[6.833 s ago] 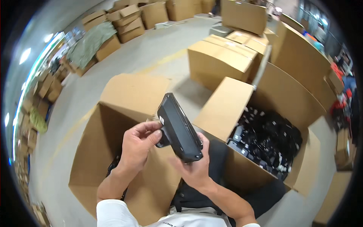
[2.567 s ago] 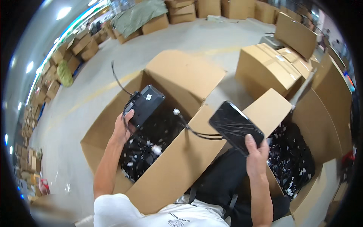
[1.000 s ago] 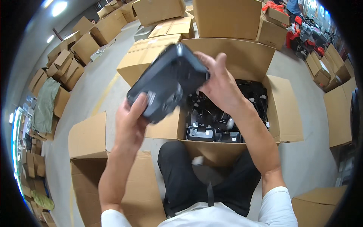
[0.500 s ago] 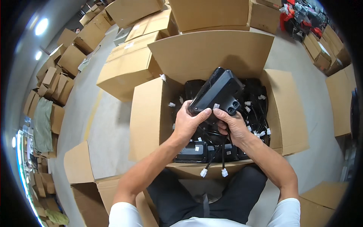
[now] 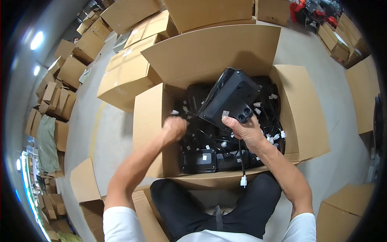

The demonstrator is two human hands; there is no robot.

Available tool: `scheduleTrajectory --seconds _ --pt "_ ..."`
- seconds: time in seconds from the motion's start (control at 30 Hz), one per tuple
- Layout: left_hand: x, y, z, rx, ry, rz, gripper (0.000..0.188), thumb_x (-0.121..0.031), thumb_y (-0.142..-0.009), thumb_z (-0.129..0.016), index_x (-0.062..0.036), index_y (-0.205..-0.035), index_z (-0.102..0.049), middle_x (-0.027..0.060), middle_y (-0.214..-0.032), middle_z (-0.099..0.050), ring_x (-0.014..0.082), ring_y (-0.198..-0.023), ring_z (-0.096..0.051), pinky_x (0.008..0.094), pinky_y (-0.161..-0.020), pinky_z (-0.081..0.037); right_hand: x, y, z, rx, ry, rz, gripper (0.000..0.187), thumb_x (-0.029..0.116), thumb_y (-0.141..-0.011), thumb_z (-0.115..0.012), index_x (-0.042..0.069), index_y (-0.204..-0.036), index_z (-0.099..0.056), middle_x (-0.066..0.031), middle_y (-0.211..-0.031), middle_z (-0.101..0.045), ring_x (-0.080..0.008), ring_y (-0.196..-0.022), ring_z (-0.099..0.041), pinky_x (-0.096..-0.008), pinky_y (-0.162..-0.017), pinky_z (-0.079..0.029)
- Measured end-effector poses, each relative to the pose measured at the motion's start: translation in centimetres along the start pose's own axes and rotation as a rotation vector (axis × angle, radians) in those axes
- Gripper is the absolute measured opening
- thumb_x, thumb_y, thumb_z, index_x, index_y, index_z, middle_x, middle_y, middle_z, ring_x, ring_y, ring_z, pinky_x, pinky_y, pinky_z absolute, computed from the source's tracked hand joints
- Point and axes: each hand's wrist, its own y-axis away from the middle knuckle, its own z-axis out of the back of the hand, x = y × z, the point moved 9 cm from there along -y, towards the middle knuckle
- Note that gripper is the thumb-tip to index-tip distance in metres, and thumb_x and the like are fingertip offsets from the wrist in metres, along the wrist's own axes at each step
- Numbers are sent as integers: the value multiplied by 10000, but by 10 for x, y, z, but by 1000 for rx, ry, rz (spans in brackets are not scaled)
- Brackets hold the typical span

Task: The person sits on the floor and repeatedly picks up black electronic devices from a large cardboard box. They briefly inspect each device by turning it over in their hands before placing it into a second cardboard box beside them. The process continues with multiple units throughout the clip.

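My right hand (image 5: pixel 248 131) grips a flat black plastic housing (image 5: pixel 236 97) by its lower edge, thumb on its back face beside a small white label. Two round black ports sit near that thumb. From the housing a black cable with a white connector (image 5: pixel 243 181) hangs over the front edge of the open cardboard box (image 5: pixel 312 117). My left hand (image 5: pixel 175 128) is apart from the housing, closed above the box's left side; its fingertips are turned away, so anything in them is hidden. Below, similar black units (image 5: pixel 199 160) with cables and white connectors fill the box.
Closed cartons (image 5: pixel 129 82) stand beyond the box at the left, and a taller carton (image 5: pixel 213 14) is behind its raised rear flap. Another open carton (image 5: pixel 90 181) is near my left knee. Stacked boxes line the left wall; red items (image 5: pixel 298 10) lie far right.
My left hand has let go of the housing and moved left and down, its fingers closed. The right hand alone now holds the housing. One white connector hangs in front instead of two.
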Motion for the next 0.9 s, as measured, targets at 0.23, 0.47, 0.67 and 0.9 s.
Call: scheduleTrajectory --seconds 0.23,0.47,0.67,0.9 --pt "16 81 -26 -498 1973 -134 534 -468 -991 -662 -48 -1304 -560 78 -1248 -630 212 -1180 -587 393 -1035 -470 -26 -30 -69 254 258 -143 414 282 -827 -873 9 -1091 -707 -34 -982 -714 -106 -907 -646 -280 -808 -526" --pt "47 41 -37 -775 2520 291 449 -308 -937 -766 13 -1186 -577 135 -1126 -666 261 -1042 -671 465 -949 -590 -83 -139 -113 306 492 -212 427 422 -827 -831 45 -808 -631 -25 -652 -561 -118 -497 -492 -274 -425 -378" --pt "33 -36 -106 -902 2498 726 406 -324 -991 -695 67 -1077 -624 152 -1014 -694 257 -849 -711 413 -685 -631 -76 -135 -90 135 1286 356 406 113 -820 -731 -15 -1170 -571 -214 -1043 -666 -377 -805 -697 -483 -641 -570" --pt "38 -27 -119 -1021 2295 913 578 -404 -987 -678 142 -1164 -607 211 -1062 -702 248 -870 -689 391 -739 -571 -32 -116 -139 259 1581 897 555 291 -787 -818 40 -1232 -602 -170 -1276 -632 -345 -1242 -583 -481 -1068 -454"
